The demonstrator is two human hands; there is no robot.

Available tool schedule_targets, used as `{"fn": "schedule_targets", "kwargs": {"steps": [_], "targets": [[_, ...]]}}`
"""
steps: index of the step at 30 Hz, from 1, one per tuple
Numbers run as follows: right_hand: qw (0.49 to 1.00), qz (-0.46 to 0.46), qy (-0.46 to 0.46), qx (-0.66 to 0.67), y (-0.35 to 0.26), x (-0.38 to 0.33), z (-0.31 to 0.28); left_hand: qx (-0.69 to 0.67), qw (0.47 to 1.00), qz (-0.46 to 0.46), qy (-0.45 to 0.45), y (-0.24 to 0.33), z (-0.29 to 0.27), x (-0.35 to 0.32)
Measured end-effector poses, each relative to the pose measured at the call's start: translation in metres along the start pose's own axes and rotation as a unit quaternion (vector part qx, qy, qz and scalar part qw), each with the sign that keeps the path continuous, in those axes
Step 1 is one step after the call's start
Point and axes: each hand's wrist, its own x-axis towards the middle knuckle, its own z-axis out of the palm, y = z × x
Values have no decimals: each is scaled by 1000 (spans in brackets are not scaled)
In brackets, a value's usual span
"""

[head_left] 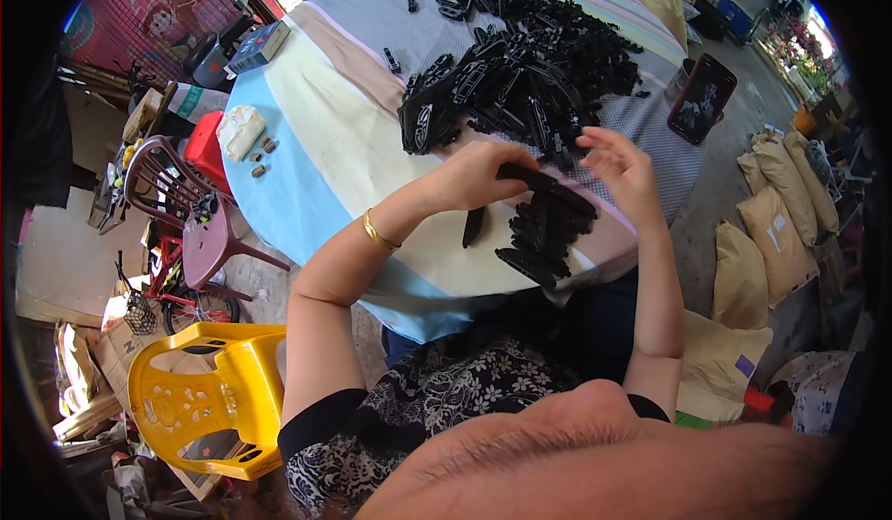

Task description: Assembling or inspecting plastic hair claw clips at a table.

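Note:
My left hand (478, 174), with a gold bangle on its wrist, is closed on a long black plastic piece (531, 178) above the near part of the table. My right hand (617, 161) is raised to the right of it, fingers apart and slightly curled, with nothing visible in them. Below the hands, a row of long black plastic pieces (546, 232) lies side by side on the striped cloth. One more black piece (474, 226) sits alone to the left of the row. Beyond my hands spreads a large heap of black plastic parts (520, 74).
The round table wears a striped tablecloth (321, 111). A phone (703, 98) leans against a cup at the right edge. A white bag (241, 132) and a boxed package (258, 48) are at the left. A yellow chair (186, 399), purple chair (206, 241) and brown sacks (779, 232) stand around.

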Motion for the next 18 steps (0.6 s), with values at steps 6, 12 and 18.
{"fn": "schedule_targets", "kwargs": {"steps": [6,12,18], "targets": [[968,-74,10,-238,29,4,-2,-38,982,-48,-180,-11,-8,3],[951,-24,-1,-309,34,9,11,237,960,111,96,-20,10,28],[968,-23,-10,-249,34,6,9,385,908,153,61,-35,21,48]]}}
